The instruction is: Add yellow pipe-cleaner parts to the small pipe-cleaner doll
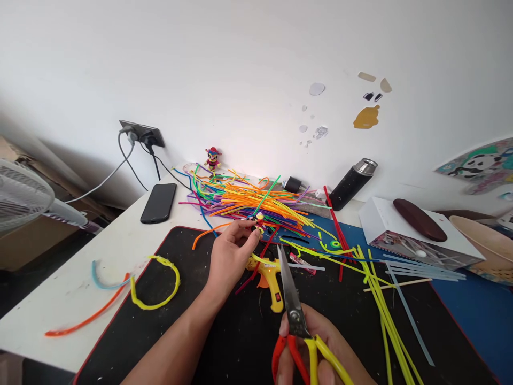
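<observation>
My left hand (230, 256) pinches a small pipe-cleaner figure (258, 222) with red and yellow parts, held above the black mat (168, 321). My right hand (316, 347) grips scissors (292, 305) by their red and yellow handles; the closed blades point up toward the figure. A yellow glue gun (269, 278) lies on the mat between my hands. Behind the figure is a heap of colourful pipe cleaners (248, 200).
A finished pipe-cleaner figure (212, 158) stands by the wall. A black phone (159, 202), a black flask (352, 183), a white box (417, 235), loose yellow pipe cleaners (385, 315), a curved yellow piece (160, 289) and an orange one (88, 318) lie around. A fan (24, 195) is at left.
</observation>
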`<state>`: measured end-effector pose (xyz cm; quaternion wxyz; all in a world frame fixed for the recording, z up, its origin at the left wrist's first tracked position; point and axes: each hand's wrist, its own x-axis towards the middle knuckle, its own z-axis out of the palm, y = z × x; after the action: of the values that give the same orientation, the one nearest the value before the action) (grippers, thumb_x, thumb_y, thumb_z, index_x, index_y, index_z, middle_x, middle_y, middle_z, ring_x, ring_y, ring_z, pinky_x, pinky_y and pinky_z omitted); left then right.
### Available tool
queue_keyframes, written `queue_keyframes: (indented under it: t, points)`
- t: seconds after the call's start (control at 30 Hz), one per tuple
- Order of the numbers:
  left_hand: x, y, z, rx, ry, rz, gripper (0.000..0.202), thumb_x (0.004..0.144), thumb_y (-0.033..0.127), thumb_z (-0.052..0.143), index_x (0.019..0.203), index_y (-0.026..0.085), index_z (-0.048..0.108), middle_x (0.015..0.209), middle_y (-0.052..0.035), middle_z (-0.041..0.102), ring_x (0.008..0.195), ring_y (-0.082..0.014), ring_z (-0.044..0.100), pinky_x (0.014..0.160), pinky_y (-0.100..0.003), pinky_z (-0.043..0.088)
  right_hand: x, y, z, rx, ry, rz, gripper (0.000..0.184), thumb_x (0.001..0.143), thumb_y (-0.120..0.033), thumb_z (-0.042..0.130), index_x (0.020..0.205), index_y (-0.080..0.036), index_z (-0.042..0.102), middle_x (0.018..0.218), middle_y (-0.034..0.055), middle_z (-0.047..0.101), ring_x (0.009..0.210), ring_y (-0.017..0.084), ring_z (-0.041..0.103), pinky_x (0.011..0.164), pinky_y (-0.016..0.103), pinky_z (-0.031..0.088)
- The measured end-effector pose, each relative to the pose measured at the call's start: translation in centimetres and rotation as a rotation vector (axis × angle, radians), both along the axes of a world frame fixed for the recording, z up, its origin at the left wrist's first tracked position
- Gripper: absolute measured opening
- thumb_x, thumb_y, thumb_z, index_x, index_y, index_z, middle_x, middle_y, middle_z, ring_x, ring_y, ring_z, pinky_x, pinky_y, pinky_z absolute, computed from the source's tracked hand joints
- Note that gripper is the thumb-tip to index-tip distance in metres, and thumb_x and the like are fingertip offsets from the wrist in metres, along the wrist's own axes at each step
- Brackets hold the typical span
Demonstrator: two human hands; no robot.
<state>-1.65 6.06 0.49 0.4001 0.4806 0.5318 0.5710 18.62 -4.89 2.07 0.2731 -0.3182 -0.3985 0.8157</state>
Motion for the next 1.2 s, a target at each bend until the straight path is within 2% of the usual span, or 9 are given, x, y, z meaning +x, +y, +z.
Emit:
queue_keyframes:
  t: [0.1, 0.2, 0.33, 0.53, 0.67, 0.9, 1.1, 1.2]
  points:
    - [0.0, 0.0, -0.1, -0.005, 0.012, -0.001, 0.028, 0.089, 0.044, 0.075, 0.103, 0.02, 0.073, 0.076, -0.0008, 0.075, 0.07, -0.0182, 0.07, 0.066, -0.027, 0.05, -0.1, 0.2, 0.0, -0.009, 0.078, -0.061, 0.092, 0.058, -0.094, 0.079, 0.112, -0.023, 0.053, 0.076, 0.007, 0.075, 0.07, 0.027, 0.076, 0.063, 0.03, 0.052]
    - [0.0, 0.0, -0.1, -0.008, 0.026, 0.004, 0.028, 0.088, 0.044, 0.075, 0.103, 0.021, 0.074, 0.079, -0.0019, 0.077, 0.071, -0.0188, 0.071, 0.067, -0.028, 0.05, 0.1, 0.2, 1.0, 0.001, 0.015, -0.127, 0.088, 0.071, -0.089, 0.077, 0.123, -0.023, 0.052, 0.089, 0.0105, 0.078, 0.084, 0.03, 0.079, 0.074, 0.035, 0.055]
    - [0.1, -0.1, 0.0, -0.019, 0.023, 0.007, 0.029, 0.088, 0.045, 0.075, 0.103, 0.02, 0.074, 0.079, -0.0015, 0.077, 0.069, -0.0184, 0.069, 0.065, -0.028, 0.049, 0.1, 0.3, 2.1, 0.017, 0.026, -0.12, 0.088, 0.072, -0.09, 0.074, 0.124, -0.024, 0.051, 0.094, 0.0123, 0.08, 0.091, 0.033, 0.081, 0.078, 0.038, 0.056]
    - [0.2, 0.0, 0.2, -0.014, 0.018, 0.009, 0.026, 0.088, 0.044, 0.075, 0.1, 0.021, 0.073, 0.076, -0.0003, 0.074, 0.068, -0.0178, 0.067, 0.063, -0.027, 0.047, -0.2, 0.8, 2.6, 0.01, 0.01, -0.106, 0.086, 0.073, -0.086, 0.078, 0.127, -0.025, 0.05, 0.101, 0.0138, 0.082, 0.098, 0.035, 0.08, 0.084, 0.042, 0.057]
    - [0.2, 0.0, 0.1, -0.009, 0.004, 0.002, 0.026, 0.087, 0.044, 0.075, 0.1, 0.021, 0.074, 0.079, -0.0011, 0.076, 0.069, -0.018, 0.068, 0.064, -0.027, 0.048, -0.1, 0.9, 2.5, 0.034, 0.064, -0.055, 0.085, 0.076, -0.086, 0.075, 0.129, -0.025, 0.048, 0.103, 0.0137, 0.083, 0.1, 0.035, 0.081, 0.083, 0.041, 0.057]
    - [0.1, 0.0, 0.0, -0.011, 0.013, -0.01, 0.027, 0.087, 0.044, 0.076, 0.101, 0.021, 0.074, 0.075, -0.0001, 0.074, 0.066, -0.0176, 0.068, 0.063, -0.027, 0.048, -0.1, 1.0, 2.3, 0.029, 0.044, 0.023, 0.094, 0.073, -0.089, 0.074, 0.134, -0.025, 0.045, 0.109, 0.018, 0.082, 0.108, 0.038, 0.08, 0.089, 0.046, 0.058]
    - [0.2, 0.0, -0.1, -0.023, 0.023, -0.036, 0.025, 0.089, 0.042, 0.074, 0.102, 0.021, 0.074, 0.073, 0.0016, 0.07, 0.064, -0.0155, 0.062, 0.062, -0.026, 0.045, -0.5, 0.9, 1.2, 0.012, 0.11, 0.056, 0.095, 0.074, -0.086, 0.076, 0.14, -0.024, 0.047, 0.112, 0.0184, 0.082, 0.11, 0.038, 0.079, 0.093, 0.049, 0.058]
    - [0.3, 0.0, -0.1, -0.022, 0.022, -0.035, 0.024, 0.088, 0.042, 0.074, 0.101, 0.021, 0.074, 0.071, 0.0023, 0.068, 0.063, -0.0156, 0.061, 0.062, -0.026, 0.045, -0.6, 1.2, 1.1, 0.029, 0.128, 0.029, 0.106, 0.069, -0.094, 0.07, 0.145, -0.024, 0.048, 0.122, 0.0213, 0.079, 0.118, 0.041, 0.075, 0.101, 0.056, 0.054]
